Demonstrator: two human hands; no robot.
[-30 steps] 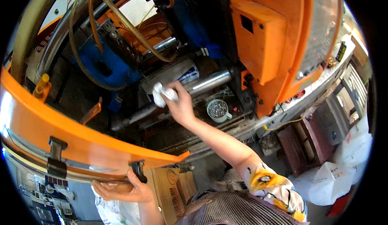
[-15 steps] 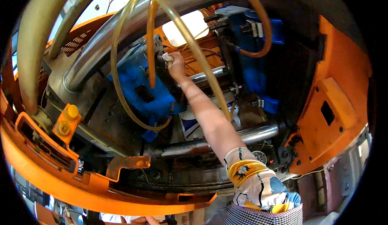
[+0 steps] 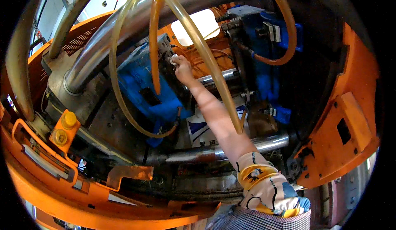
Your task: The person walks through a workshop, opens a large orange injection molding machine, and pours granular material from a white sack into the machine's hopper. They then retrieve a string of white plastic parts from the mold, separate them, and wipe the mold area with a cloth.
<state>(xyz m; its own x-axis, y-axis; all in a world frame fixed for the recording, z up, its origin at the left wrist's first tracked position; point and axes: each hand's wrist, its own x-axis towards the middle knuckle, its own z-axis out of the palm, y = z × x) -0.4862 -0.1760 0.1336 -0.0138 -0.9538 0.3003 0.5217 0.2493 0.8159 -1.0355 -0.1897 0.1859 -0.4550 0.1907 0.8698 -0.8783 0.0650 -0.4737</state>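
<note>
My right hand (image 3: 184,71) reaches deep into the machine from the lower right. Its fingers are closed on a crumpled white wipe (image 3: 174,59), cloth or paper, I cannot tell which. The wipe is up against the inner face of the left blue mould half (image 3: 136,79), near its upper edge; part of that face is hidden by the hand. Across the gap stands the other blue mould half (image 3: 264,81), apart from the hand. My left hand is out of view.
Yellowish hoses (image 3: 194,36) loop down in front of my arm. Thick steel tie bars (image 3: 93,56) run above and a lower steel bar (image 3: 198,154) passes under my forearm. An orange guard frame (image 3: 103,211) curves along the near side; an orange panel (image 3: 330,135) stands right.
The view has shifted a little, so the machine sits slightly further right and lower. My right hand still has the wipe at the mould face. Fingers at the lower edge have left the view.
</note>
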